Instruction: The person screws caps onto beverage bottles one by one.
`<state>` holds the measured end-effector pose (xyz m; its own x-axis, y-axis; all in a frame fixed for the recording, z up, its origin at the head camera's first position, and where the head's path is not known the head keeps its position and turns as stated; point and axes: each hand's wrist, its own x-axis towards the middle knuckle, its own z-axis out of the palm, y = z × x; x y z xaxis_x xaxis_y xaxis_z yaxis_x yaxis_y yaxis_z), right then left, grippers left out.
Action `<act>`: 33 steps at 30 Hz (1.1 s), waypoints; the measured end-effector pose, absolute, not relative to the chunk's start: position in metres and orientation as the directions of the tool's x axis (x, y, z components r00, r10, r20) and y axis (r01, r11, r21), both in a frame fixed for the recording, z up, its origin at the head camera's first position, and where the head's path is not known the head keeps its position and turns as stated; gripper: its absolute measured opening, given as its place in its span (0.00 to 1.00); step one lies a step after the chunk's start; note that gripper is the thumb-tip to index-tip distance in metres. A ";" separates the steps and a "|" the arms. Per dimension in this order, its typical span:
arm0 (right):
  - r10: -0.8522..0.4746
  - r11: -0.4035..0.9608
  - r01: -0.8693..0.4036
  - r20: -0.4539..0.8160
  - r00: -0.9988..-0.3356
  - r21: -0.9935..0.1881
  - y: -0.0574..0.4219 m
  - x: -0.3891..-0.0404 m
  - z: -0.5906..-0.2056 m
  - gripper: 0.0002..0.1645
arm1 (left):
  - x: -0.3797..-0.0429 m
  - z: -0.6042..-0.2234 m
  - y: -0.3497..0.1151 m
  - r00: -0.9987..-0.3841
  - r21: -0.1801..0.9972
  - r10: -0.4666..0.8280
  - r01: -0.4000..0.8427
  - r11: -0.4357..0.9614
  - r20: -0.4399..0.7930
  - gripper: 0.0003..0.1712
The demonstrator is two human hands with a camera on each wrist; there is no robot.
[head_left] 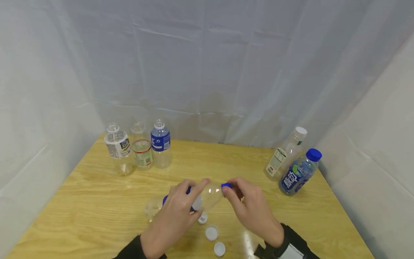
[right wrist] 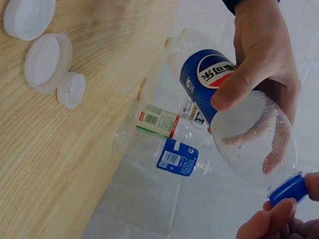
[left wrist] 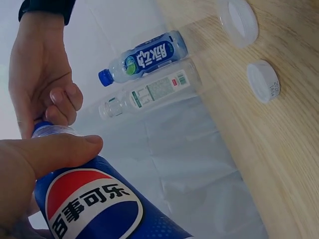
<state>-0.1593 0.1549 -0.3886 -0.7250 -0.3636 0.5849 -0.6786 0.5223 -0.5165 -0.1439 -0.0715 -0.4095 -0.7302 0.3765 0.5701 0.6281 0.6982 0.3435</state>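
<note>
My left hand (head_left: 178, 208) grips a clear plastic Pepsi bottle (right wrist: 254, 139) round its blue label, the bottle tilted sideways above the table with its neck toward the right. At that neck, my right hand (head_left: 250, 205) pinches the blue bottle cap (right wrist: 289, 189) between thumb and fingers. In the right wrist view the cap sits on the mouth of the bottle, and small drops cling to the inside wall. The red, white and blue logo (left wrist: 94, 199) faces the left wrist camera. Below the hands, white caps (head_left: 212, 233) lie on the table.
Three uncapped bottles stand at the back left, among them a blue-labelled bottle (head_left: 160, 144). At the right stand a clear bottle with a white cap (head_left: 286, 154) and a blue-capped bottle (head_left: 299, 174). White sheeting (head_left: 200, 64) hangs round the wooden table (head_left: 81, 201).
</note>
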 end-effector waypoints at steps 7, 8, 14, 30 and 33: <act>-0.462 0.519 -0.665 0.477 -0.747 -0.538 0.161 -0.164 -0.382 0.04 | -0.145 -0.414 -0.075 -0.770 0.429 0.374 0.611 0.665 0.517 0.52; -0.492 0.507 -0.688 0.481 -0.726 -0.519 0.163 -0.165 -0.381 0.07 | -0.145 -0.414 -0.076 -0.776 0.446 0.373 0.608 0.657 0.509 0.52; -0.614 0.391 -0.817 0.541 -0.575 -0.424 0.174 -0.165 -0.376 0.24 | -0.147 -0.409 -0.080 -0.767 0.479 0.388 0.629 0.613 0.511 0.51; -0.556 0.473 -0.799 0.577 -0.598 -0.371 0.169 -0.156 -0.382 0.15 | -0.145 -0.410 -0.073 -0.768 0.486 0.396 0.630 0.606 0.503 0.49; -0.535 0.485 -0.782 0.575 -0.619 -0.392 0.168 -0.155 -0.382 0.14 | -0.146 -0.410 -0.072 -0.760 0.457 0.392 0.633 0.625 0.518 0.50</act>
<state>-0.1550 0.1677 -0.3821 -0.6194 -0.5348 0.5747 -0.7820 0.4848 -0.3918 -0.1456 -0.0718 -0.4103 -0.7602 0.3919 0.5183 0.6334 0.6247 0.4567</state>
